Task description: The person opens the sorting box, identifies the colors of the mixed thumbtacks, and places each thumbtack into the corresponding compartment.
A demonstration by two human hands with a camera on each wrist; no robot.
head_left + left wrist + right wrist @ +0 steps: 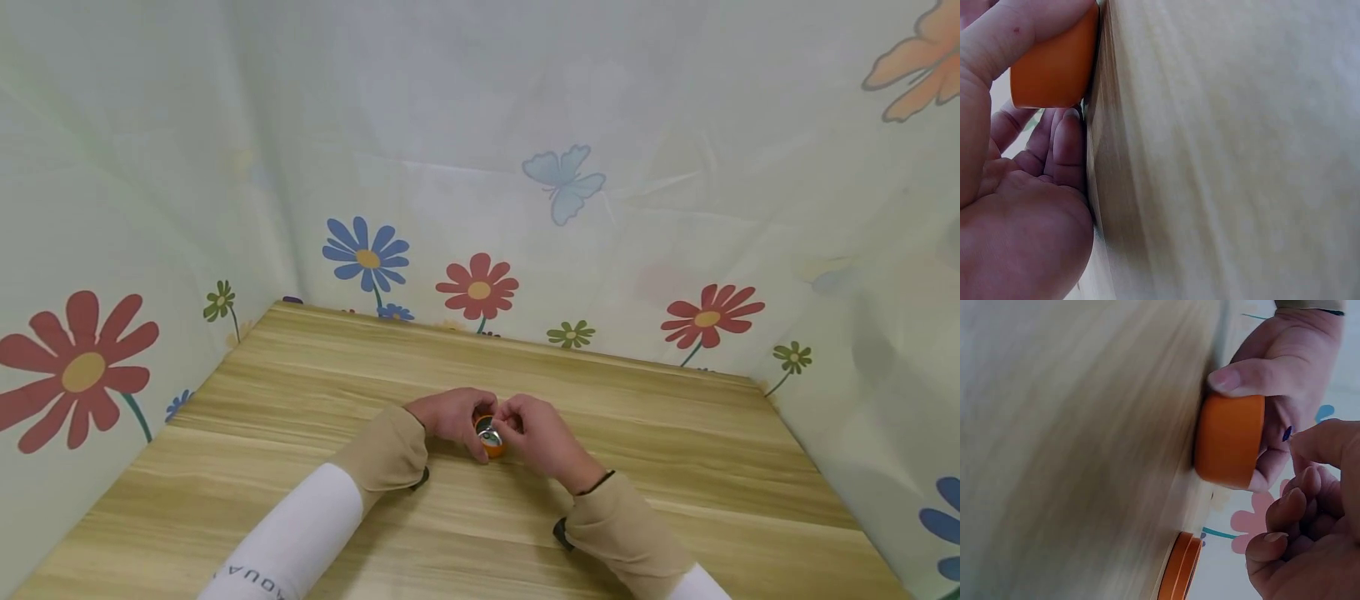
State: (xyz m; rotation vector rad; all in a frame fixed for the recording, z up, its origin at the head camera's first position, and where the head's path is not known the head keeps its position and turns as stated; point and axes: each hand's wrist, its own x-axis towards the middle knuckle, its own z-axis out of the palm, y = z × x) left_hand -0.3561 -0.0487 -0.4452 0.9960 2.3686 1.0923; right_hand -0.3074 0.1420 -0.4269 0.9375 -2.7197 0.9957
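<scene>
A small round orange tin stands on the wooden table, its shiny silvery inside showing in the head view. My left hand grips it, thumb on the near side and fingers around the far side; in the left wrist view the orange wall sits under the thumb. Over the tin's rim, my right hand pinches a tiny dark blue piece between thumb and forefinger, the other fingers curled. What kind of piece it is, I cannot tell.
An orange lid-like ring lies on the table beside the tin in the right wrist view. Pale curtains with printed flowers close off the table's back and sides. A small dark purple object shows at the far left corner.
</scene>
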